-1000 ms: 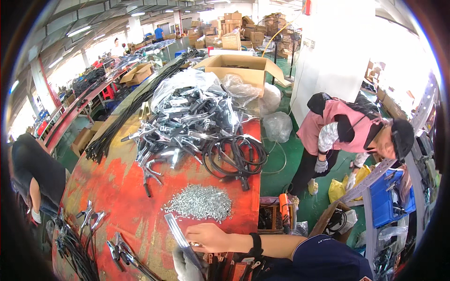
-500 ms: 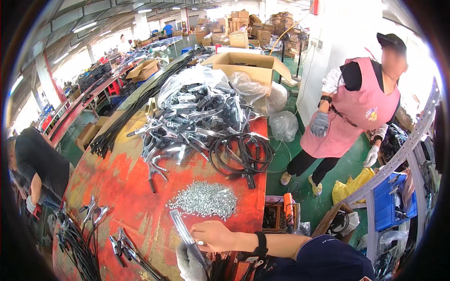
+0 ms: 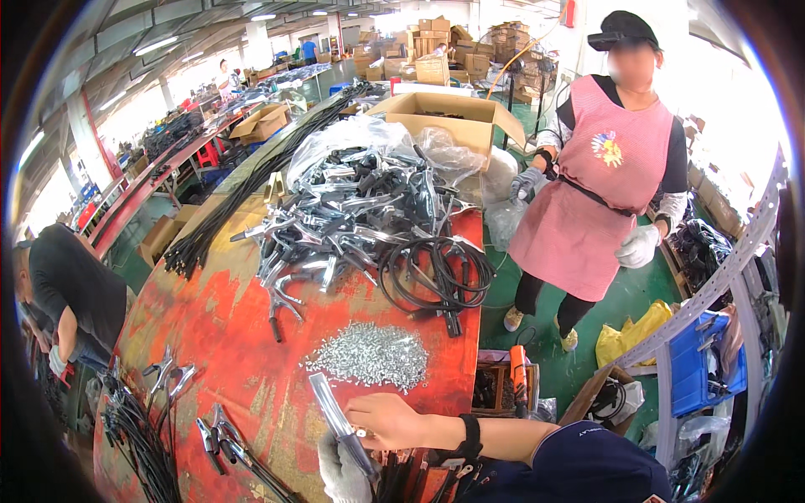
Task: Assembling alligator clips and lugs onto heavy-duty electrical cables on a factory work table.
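Note:
My left hand (image 3: 344,474), in a whitish glove, is closed around a long silver metal clamp (image 3: 328,404) that points up and away to the left. The clamp's lower part is darker and partly hidden by the glove. My bare right hand (image 3: 384,422) is beside the clamp, its fingers curled in against it. A small shiny bit shows at those fingers, too small to name. Beyond my hands lies a heap of small silver screw-like pieces (image 3: 369,354). Black cables with metal ends (image 3: 404,474) lie beneath my right wrist.
A big pile of silver clamps (image 3: 352,210) covers the far part of the red table (image 3: 251,360). Coiled black cable (image 3: 436,277) sits at its right edge. Clamps on cables (image 3: 222,436) lie at left. A person in a pink apron (image 3: 599,184) stands at right; another bends at left.
The person in the pink apron has turned and shifted left toward the table. My hands and the clamp stay almost where they were, with the view slightly shifted.

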{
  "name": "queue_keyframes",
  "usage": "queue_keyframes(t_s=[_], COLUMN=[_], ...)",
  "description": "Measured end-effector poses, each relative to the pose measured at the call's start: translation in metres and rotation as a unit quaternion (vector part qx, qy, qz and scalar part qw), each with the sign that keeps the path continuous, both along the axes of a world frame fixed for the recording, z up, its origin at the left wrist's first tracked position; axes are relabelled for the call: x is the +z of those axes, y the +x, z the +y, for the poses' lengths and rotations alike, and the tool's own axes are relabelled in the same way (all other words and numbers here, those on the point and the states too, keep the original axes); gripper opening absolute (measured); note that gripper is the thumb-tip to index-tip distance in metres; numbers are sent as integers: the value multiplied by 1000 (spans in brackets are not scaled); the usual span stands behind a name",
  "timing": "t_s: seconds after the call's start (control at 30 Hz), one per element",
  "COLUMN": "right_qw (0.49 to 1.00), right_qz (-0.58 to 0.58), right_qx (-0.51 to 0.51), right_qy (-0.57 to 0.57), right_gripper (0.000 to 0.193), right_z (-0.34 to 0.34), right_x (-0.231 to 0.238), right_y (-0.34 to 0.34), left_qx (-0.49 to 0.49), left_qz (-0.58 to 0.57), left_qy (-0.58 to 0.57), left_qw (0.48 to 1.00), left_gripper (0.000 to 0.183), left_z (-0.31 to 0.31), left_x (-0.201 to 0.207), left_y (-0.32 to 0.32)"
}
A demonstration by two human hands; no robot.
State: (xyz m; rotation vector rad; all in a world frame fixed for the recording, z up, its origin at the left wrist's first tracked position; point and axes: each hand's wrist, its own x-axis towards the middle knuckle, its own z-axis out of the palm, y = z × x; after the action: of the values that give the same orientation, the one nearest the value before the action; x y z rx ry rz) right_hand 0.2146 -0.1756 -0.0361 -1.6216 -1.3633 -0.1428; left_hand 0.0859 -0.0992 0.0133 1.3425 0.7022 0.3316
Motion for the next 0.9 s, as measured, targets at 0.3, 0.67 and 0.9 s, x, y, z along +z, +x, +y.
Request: queue_keyframes(t_s=[0.3,0.67,0.9], right_qw=[1000,998,998], right_qz=[-31,-57,-56], right_qx=[2,13,5], right_qy=[-3,-16,-19], right_gripper=[26,28,31], right_z=[-4,-7,-9], right_x=[-3,-5,-5], right_y=[-1,-2,-3], left_qx=[9,2,10], left_qz=[18,-25,-13], left_qy=[16,0,-2], left_qw=[1000,1000,1000], left_gripper=[24,24,25], left_z=[1,3,3], left_x=[11,3,3], left_y=[0,-1,-1])
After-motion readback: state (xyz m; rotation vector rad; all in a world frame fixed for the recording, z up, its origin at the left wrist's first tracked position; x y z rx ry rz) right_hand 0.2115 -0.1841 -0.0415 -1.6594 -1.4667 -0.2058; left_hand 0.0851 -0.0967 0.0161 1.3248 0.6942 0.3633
